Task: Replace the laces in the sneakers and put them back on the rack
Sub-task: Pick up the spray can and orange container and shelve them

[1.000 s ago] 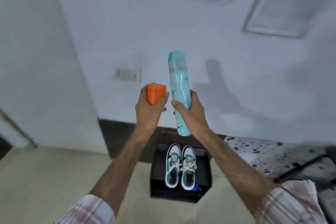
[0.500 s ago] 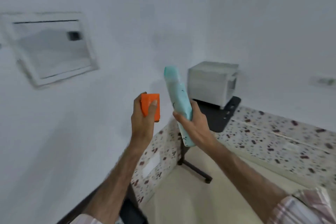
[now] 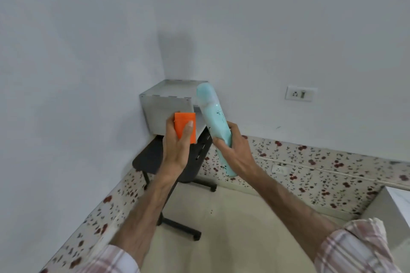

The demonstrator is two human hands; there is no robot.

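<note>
Gripping orange cap (image 3: 185, 127), probably spray can (image 3: 216, 126).

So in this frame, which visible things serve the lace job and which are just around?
Job: no sneakers, laces or rack in view.

Around:
orange plastic cap, held by left hand
pale teal spray can, gripped by right hand
white open-fronted box
black wheeled table
white wall socket
</note>
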